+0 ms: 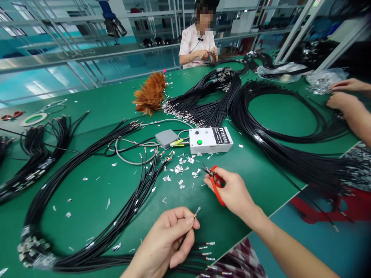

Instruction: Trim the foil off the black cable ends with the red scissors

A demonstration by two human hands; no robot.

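Pinched between thumb and forefinger, the left hand [166, 241] has its grip closed on a thin black cable [185, 236] just below its stripped, foil-tipped end [197, 211], which pokes up free above the fingertips. The right hand [232, 191] is wrapped shut around red-handled snips [215, 181], blades pointing toward the scraps of foil [181, 170] on the green tabletop [255, 173]. The cable looks light and limp, so it probably needs holding close to the tip, as here, to keep the end steady; the bare end seems delicate and easily bent. More cables [116, 227] of the same bundle lie looped under the left wrist, near a white control box [210, 139].
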